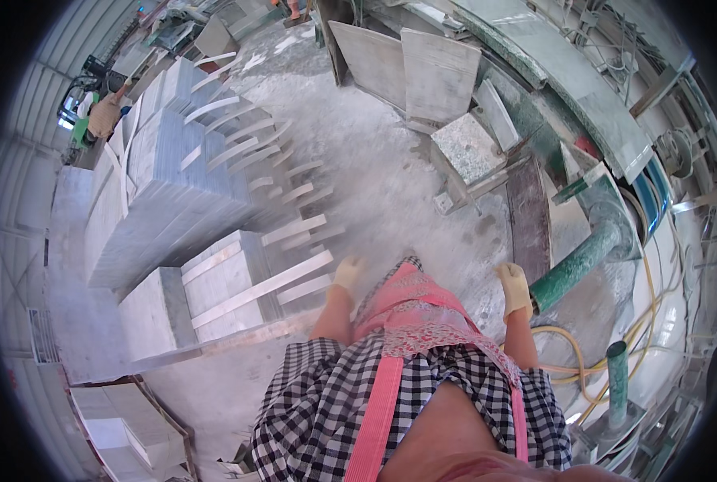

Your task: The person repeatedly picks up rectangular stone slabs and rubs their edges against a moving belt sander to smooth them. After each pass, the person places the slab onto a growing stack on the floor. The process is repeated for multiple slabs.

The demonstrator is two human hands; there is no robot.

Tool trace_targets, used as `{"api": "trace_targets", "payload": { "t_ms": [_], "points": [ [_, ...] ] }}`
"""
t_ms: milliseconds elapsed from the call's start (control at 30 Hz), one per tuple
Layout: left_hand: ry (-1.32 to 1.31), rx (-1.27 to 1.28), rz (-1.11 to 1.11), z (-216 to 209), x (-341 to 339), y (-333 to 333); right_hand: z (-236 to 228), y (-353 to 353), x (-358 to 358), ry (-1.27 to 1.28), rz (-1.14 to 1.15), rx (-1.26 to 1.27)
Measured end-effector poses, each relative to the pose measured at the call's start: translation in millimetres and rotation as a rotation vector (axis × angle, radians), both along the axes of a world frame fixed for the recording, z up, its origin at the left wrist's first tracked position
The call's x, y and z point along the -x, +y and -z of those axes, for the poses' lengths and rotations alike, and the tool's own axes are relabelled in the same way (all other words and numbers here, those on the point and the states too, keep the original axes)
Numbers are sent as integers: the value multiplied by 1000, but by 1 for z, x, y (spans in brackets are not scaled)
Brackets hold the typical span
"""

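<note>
My left hand (346,273) wears a cream glove and hangs beside the ends of pale strips (306,261) that stick out from the stone stacks. It is smeared by motion, so its fingers cannot be made out. On my other side hangs my right hand (514,291), in a matching glove, with its fingers loosely bent and nothing seen in it. A green pipe (579,265) lies just to its right. To my left stands a tall stack of grey slabs (165,169) bound with white straps, and nearer me a lower block of slabs (226,281) with pale strips across it.
Large grey slabs (439,72) lean at the far side, near a speckled stone block (467,149). Yellow hoses (571,341) run over the floor at right, beside an upright green pipe (618,386). Another person (105,114) is behind the tall stack. Dusty concrete floor (350,136) stretches ahead.
</note>
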State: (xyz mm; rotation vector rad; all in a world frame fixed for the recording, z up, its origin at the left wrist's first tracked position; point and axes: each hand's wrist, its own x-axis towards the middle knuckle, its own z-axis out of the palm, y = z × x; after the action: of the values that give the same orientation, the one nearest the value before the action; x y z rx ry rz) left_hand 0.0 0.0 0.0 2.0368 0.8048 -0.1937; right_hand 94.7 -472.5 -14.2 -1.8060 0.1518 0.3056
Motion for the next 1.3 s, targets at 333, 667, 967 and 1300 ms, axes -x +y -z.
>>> {"api": "trace_targets", "payload": {
  "t_ms": [333, 667, 967, 1300],
  "points": [
    [265, 19, 7, 50, -97, 10, -87, -49, -68, -124, 333, -112],
    [49, 233, 287, -50, -344, -98, -180, -184, -181, -63, 700, -42],
    [138, -112, 651, -121, -314, -202, -135, -332, -196, -160, 1063, 829],
    [165, 33, 582, -58, -383, -275, -113, -387, -276, 107, 919, 683]
  ]
}}
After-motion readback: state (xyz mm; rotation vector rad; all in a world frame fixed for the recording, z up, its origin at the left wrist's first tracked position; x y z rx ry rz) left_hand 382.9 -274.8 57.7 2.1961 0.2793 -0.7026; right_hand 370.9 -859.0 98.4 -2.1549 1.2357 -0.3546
